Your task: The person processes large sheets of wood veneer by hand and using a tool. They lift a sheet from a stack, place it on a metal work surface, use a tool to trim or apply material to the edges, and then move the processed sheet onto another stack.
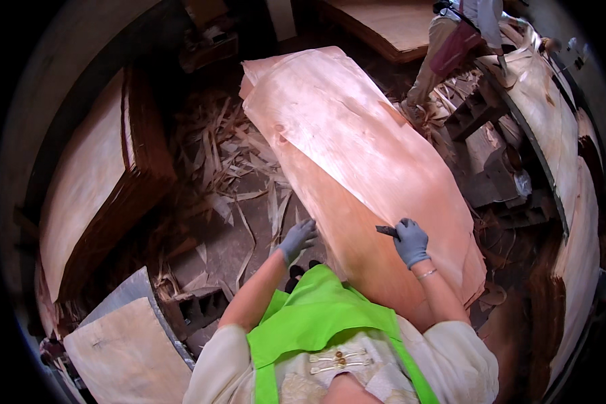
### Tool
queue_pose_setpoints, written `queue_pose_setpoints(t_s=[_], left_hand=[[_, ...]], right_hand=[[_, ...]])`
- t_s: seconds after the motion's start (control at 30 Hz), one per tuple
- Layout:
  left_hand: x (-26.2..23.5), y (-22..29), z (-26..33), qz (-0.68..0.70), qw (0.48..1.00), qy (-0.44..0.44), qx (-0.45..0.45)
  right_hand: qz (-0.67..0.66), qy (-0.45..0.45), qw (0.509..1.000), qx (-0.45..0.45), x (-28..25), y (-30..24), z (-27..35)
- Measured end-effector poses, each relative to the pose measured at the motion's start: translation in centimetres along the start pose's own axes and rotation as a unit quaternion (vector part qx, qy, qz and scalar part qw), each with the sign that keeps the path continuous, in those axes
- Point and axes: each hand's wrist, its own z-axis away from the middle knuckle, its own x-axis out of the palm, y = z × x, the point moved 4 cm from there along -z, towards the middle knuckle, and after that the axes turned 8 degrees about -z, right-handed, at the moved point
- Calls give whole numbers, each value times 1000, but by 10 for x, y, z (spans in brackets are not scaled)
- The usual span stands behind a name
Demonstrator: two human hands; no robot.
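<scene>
A stack of thin wood veneer sheets (pixel 357 128) stretches from in front of me toward the far side. Its top sheet is pale pink and lies askew, so a more orange sheet (pixel 347 219) shows along the left. My left hand (pixel 299 240), in a grey glove, is beside the stack's left edge with its fingers stretched out and nothing visible in them. Over the sheets, my gloved right hand (pixel 411 241) is closed around a short dark flat tool (pixel 386 231) that points left; its exact kind I cannot make out.
Veneer scraps (pixel 229 145) litter the floor to the left. A tall veneer stack (pixel 91 182) stands further left, with a pale sheet (pixel 128 350) at lower left. Hollow blocks (pixel 485 172) and more veneer (pixel 545 114) are on the right. Another person (pixel 444 50) stands at the far right.
</scene>
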Motion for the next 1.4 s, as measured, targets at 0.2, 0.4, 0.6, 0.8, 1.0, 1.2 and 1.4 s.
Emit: queue_pose_setpoints(t_s=[0.2,0.4,0.6,0.8,1.0,1.2,1.4], left_hand=[[12,73,-91,277,961,-4,-9],[-79,170,-175,339,920,14,197],[-99,213,-179,104,967,146,178],[-95,258,-84,7,908,226,353],[-163,288,53,64,834,349,423],[-292,276,175,187,785,388,445],[-416,251,320,-184,614,644,418]], right_hand=[[11,3,1000,16,-32,-8,36],[-3,-30,999,45,-46,-23,87],[78,-40,975,203,-42,13,128],[-7,-22,978,206,-36,31,122],[-10,136,985,101,-95,16,13],[-35,235,962,-136,-135,-77,-166],[-126,224,905,-339,-112,-240,-344]])
